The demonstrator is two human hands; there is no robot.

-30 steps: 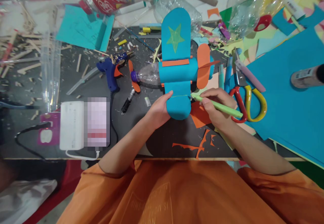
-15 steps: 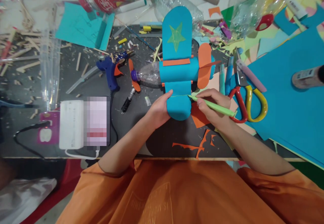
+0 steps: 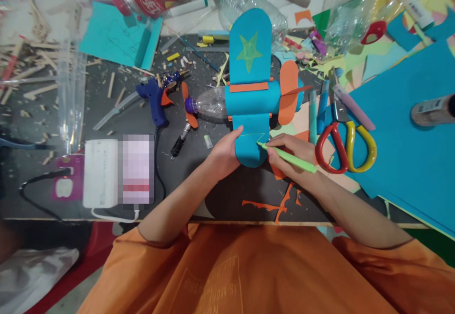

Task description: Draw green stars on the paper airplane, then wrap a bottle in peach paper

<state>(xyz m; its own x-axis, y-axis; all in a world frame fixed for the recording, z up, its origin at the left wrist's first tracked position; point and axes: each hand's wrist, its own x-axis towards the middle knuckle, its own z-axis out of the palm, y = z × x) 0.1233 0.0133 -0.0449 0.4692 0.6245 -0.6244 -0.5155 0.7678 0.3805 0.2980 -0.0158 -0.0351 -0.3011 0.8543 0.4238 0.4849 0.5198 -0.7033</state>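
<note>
A toy airplane (image 3: 252, 101) made from a plastic bottle and blue paper lies in front of me, with an orange propeller (image 3: 189, 105) by its purple cap and an orange tail (image 3: 288, 91). A green star (image 3: 249, 51) is coloured on its far wing. My left hand (image 3: 223, 152) grips the near wing (image 3: 251, 150), thumb on top and the other fingers hidden beneath. In my right hand (image 3: 289, 155) is a light green marker (image 3: 291, 157), its tip at the near wing, where thin green lines show.
Scissors (image 3: 344, 146) with red and yellow handles lie to the right, beside large blue sheets (image 3: 401, 162). A blue glue gun (image 3: 156, 103) and a white box-shaped device (image 3: 100, 174) are on the left. Orange scraps (image 3: 265, 205) lie near the table edge; bottles stand behind.
The marker tip has moved down and slightly left on the near wing, adding a slanting line to the earlier horizontal one. My left hand keeps its hold.
</note>
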